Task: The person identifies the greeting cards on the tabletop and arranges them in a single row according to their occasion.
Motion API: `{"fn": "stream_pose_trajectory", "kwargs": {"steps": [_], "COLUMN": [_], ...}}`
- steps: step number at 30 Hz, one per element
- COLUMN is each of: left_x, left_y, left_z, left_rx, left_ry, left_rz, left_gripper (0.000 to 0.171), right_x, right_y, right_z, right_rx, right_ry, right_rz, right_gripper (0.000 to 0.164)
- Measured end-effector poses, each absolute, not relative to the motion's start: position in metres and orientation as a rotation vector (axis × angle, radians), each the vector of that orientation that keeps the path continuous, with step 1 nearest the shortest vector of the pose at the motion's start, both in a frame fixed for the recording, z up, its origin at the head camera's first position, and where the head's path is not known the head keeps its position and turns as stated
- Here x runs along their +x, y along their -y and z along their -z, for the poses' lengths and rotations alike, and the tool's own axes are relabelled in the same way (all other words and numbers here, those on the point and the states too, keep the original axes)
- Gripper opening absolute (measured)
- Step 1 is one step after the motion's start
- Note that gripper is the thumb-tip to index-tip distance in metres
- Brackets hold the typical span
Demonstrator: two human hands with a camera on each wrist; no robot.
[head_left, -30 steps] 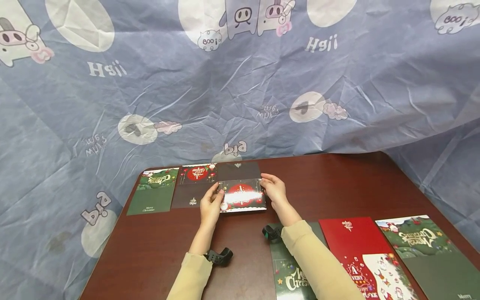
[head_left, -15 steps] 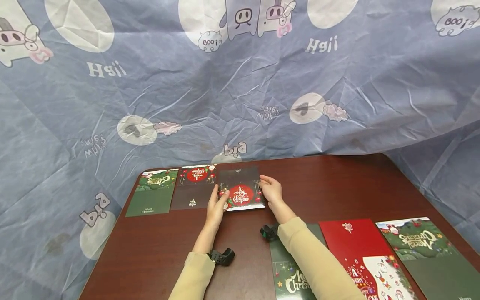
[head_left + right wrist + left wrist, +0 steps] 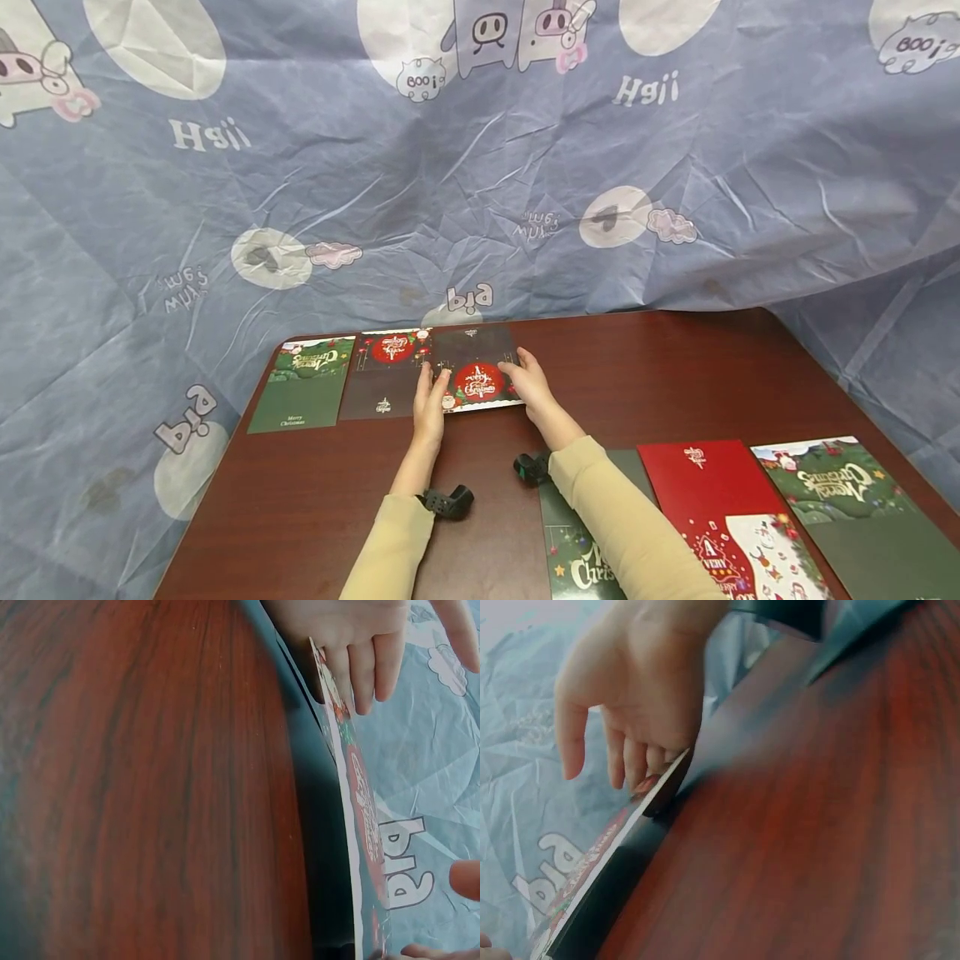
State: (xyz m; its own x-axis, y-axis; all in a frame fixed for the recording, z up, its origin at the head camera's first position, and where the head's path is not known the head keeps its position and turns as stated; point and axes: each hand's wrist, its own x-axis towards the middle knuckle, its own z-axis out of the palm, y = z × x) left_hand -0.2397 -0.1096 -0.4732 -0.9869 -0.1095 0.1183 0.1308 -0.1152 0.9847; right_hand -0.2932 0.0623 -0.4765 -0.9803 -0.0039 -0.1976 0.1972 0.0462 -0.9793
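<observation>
- The dark card (image 3: 477, 367) lies between the two hands, near the back of the table (image 3: 645, 375). Its red ball picture (image 3: 480, 383) is on the half closest to the person.
- The left hand (image 3: 430, 410) is at the card's left side. Its fingers look straight, and the thumb sticks out away from them. It doesn't look like it pinches the card.
- The right hand (image 3: 533, 390) is at the other side. Its fingers are straight too, with the thumb out wide. I can't see it grip anything.
- The job right now seems to be making the card sit flat and neat in its row.
- Both wrist views show a dark strip under the near edge. Maybe that edge sticks up; I can't be sure. A soft press there should help it lie down.
- The neighbour card (image 3: 384, 389) is just beside it on the left. The left hand hides part of the gap, so I can't tell if they touch. Small nudges with flat fingers are best, so one doesn't slide over the other.
- The back edges look about level. Keep them like that.
- The card looks shiny and may slip, so go slowly and lift both hands straight up.
</observation>
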Motion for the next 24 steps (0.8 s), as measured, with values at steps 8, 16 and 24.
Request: {"fn": "stream_pose_trajectory", "kwargs": {"steps": [8, 16, 24], "left_x": [-0.247, -0.251, -0.251], "left_y": [0.115, 0.122, 0.122], "left_z": [0.477, 0.478, 0.478], "left_rx": [-0.050, -0.032, -0.017], "left_ry": [1.898, 1.927, 1.944], "left_rz": [2.242, 2.232, 2.210], "left_gripper": [0.063, 0.065, 0.062], "right_x": [-0.292, -0.293, -0.294], "right_y": [-0.061, -0.059, -0.061], "right_z": [0.478, 0.480, 0.476], "right_rx": [0.129, 0.086, 0.097], "right_ry": [-2.143, -2.139, -2.101], "right_rz": [2.037, 2.036, 2.021], "right_gripper": [0.070, 0.074, 0.075]}}
